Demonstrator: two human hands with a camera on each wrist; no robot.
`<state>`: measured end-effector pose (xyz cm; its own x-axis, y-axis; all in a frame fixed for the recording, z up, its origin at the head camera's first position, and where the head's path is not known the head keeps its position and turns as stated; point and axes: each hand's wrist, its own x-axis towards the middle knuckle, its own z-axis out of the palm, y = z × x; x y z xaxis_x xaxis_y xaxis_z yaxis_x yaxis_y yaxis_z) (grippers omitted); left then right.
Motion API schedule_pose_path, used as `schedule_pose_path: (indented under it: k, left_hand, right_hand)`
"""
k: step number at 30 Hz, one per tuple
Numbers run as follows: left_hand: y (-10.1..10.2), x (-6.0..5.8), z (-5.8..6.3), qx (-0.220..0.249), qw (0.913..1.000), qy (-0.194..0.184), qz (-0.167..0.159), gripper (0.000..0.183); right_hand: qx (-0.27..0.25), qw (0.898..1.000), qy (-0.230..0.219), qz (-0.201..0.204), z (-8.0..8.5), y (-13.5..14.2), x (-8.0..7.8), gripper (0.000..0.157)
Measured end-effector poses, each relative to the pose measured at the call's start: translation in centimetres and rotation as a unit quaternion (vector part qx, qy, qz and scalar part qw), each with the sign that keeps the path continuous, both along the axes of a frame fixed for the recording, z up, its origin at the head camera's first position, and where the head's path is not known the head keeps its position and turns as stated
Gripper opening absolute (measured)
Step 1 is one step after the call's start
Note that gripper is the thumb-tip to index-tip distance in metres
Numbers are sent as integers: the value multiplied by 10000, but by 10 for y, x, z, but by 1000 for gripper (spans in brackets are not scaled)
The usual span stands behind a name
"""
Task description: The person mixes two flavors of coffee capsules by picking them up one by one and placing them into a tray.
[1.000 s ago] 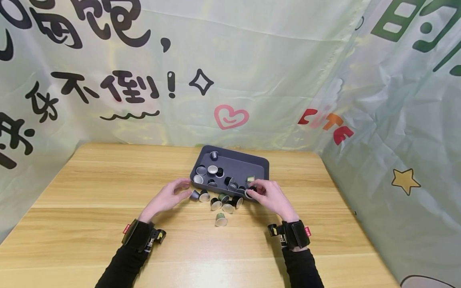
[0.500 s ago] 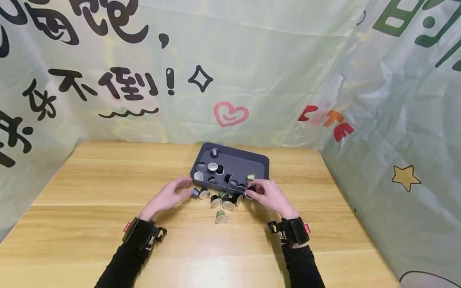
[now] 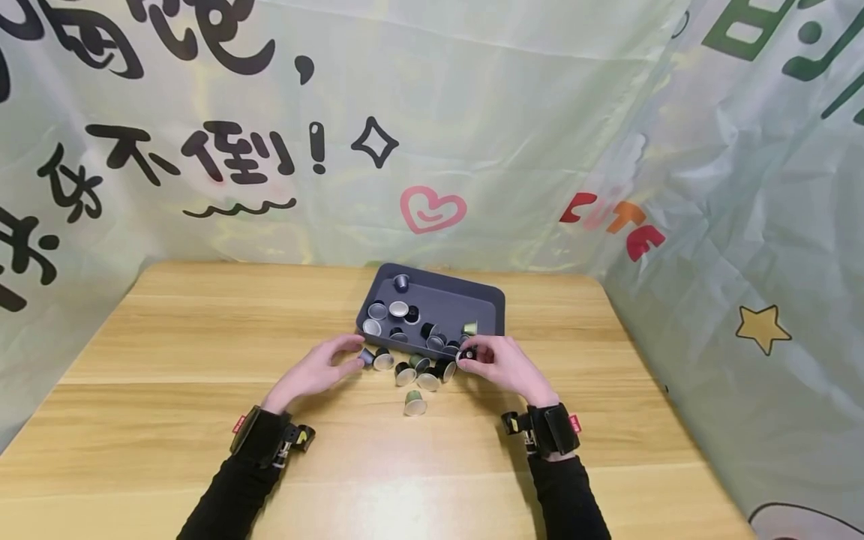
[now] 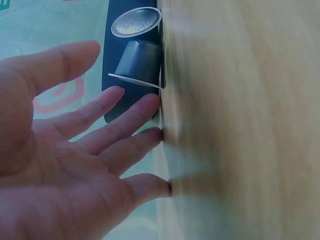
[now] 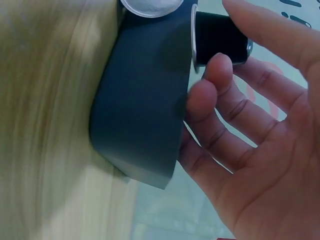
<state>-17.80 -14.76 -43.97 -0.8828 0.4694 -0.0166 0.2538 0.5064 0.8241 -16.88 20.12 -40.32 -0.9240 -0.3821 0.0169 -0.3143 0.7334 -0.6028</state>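
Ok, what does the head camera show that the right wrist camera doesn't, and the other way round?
Only the head view shows the left hand, the capsules lying inside the tray and the yellow star.

Only the right wrist view shows the palm of the right hand.

Both show that hand pinching a black capsule, plus the tray and the wooden table.
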Motion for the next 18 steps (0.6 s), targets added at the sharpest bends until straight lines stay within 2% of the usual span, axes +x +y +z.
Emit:
schedule_pose_path:
  k: [8, 15, 18]
  left_hand:
    - [0, 3, -3, -189, 9997, 160, -34, 53]
    - [1, 8, -6, -184, 9997, 139, -122, 52]
    - [2, 12, -7, -170, 9995, 84, -253, 52]
  right_hand:
    - [-126, 9998, 149, 38, -7, -2, 0, 26]
    - [-145, 9994, 283, 106, -11, -4, 0, 26]
    - [-122, 9996, 250, 111, -13, -4, 4, 28]
